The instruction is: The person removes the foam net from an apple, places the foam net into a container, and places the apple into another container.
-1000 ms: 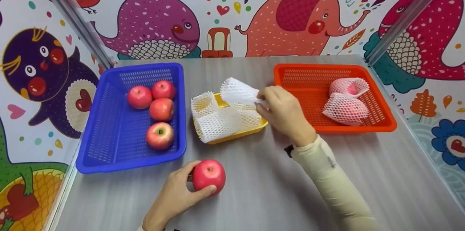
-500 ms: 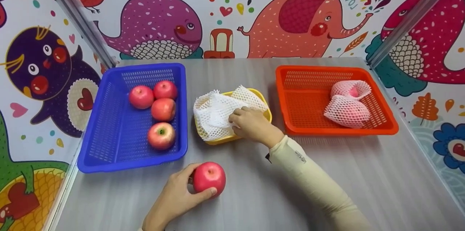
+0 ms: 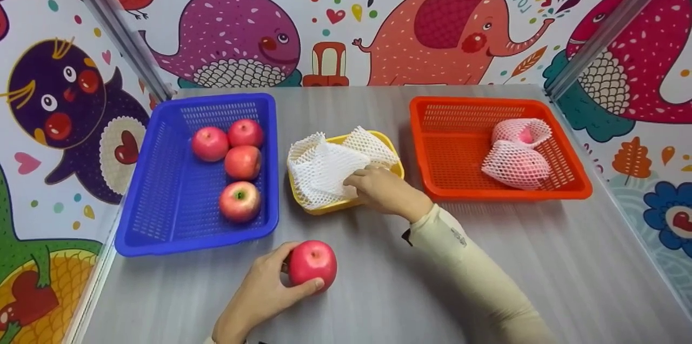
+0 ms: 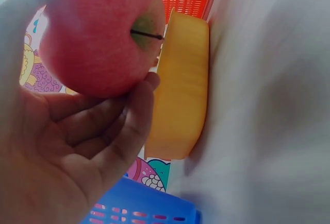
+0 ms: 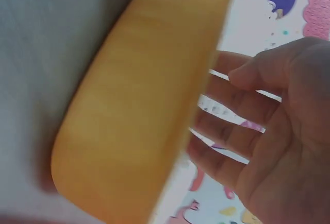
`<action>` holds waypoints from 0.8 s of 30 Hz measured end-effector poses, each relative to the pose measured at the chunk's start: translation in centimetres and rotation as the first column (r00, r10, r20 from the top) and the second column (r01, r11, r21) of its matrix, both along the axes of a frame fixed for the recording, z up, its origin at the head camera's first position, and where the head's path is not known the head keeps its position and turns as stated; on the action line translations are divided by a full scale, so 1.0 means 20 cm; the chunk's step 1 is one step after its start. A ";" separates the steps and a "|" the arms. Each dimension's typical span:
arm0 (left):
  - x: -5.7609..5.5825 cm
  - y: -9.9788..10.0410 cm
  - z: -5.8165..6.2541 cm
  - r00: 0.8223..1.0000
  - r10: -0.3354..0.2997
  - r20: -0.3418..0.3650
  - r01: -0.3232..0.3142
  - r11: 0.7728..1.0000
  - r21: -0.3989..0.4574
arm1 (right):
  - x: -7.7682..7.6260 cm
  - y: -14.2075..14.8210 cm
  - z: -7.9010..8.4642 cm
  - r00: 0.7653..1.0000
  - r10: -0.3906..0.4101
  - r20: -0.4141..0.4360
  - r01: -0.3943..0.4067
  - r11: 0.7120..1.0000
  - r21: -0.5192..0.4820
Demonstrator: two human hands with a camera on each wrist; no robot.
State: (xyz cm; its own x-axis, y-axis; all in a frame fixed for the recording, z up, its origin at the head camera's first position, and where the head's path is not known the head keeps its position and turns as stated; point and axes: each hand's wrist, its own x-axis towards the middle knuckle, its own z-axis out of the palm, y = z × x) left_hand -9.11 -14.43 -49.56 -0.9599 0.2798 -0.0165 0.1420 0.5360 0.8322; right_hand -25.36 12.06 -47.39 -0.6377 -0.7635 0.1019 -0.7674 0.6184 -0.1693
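Note:
My left hand (image 3: 267, 287) holds a red apple (image 3: 313, 265) just above the table, thumb on the near side. In the left wrist view the apple (image 4: 103, 33) shows its stem, with fingers curled under it. My right hand (image 3: 386, 190) is over the near right rim of the yellow basket (image 3: 324, 209), its fingertips at the white foam net sleeves (image 3: 335, 168) heaped inside. The right wrist view shows that hand (image 5: 278, 116) with fingers spread and loosely extended; their tips are hidden behind the basket wall (image 5: 139, 100). No net shows between thumb and fingers.
A blue basket (image 3: 184, 246) on the left contains several bare apples (image 3: 239, 202). The red basket (image 3: 448, 192) on the right has two apples in foam nets (image 3: 516, 165) at its right side. Patterned panels (image 3: 335, 19) and metal posts (image 3: 605, 25) border the grey table (image 3: 389, 290).
My right hand has brought a foam net sleeve down and left onto the heap in the yellow basket, let go of it and drawn slightly right. My left hand has stayed with the apple.

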 end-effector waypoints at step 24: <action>-0.02 -0.01 0.02 0.999 0.002 -0.047 -0.002 1.000 -0.010 | 0.34 0.37 0.11 0.994 -0.067 -0.089 0.047 0.977 -0.206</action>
State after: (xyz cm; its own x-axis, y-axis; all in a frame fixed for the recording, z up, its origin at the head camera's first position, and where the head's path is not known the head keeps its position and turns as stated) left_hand -9.49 -14.65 -49.11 -0.9603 0.2777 0.0257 0.1793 0.5444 0.8195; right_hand -18.60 19.45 -45.23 -0.6598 -0.6832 0.3129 -0.7503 0.6218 -0.2244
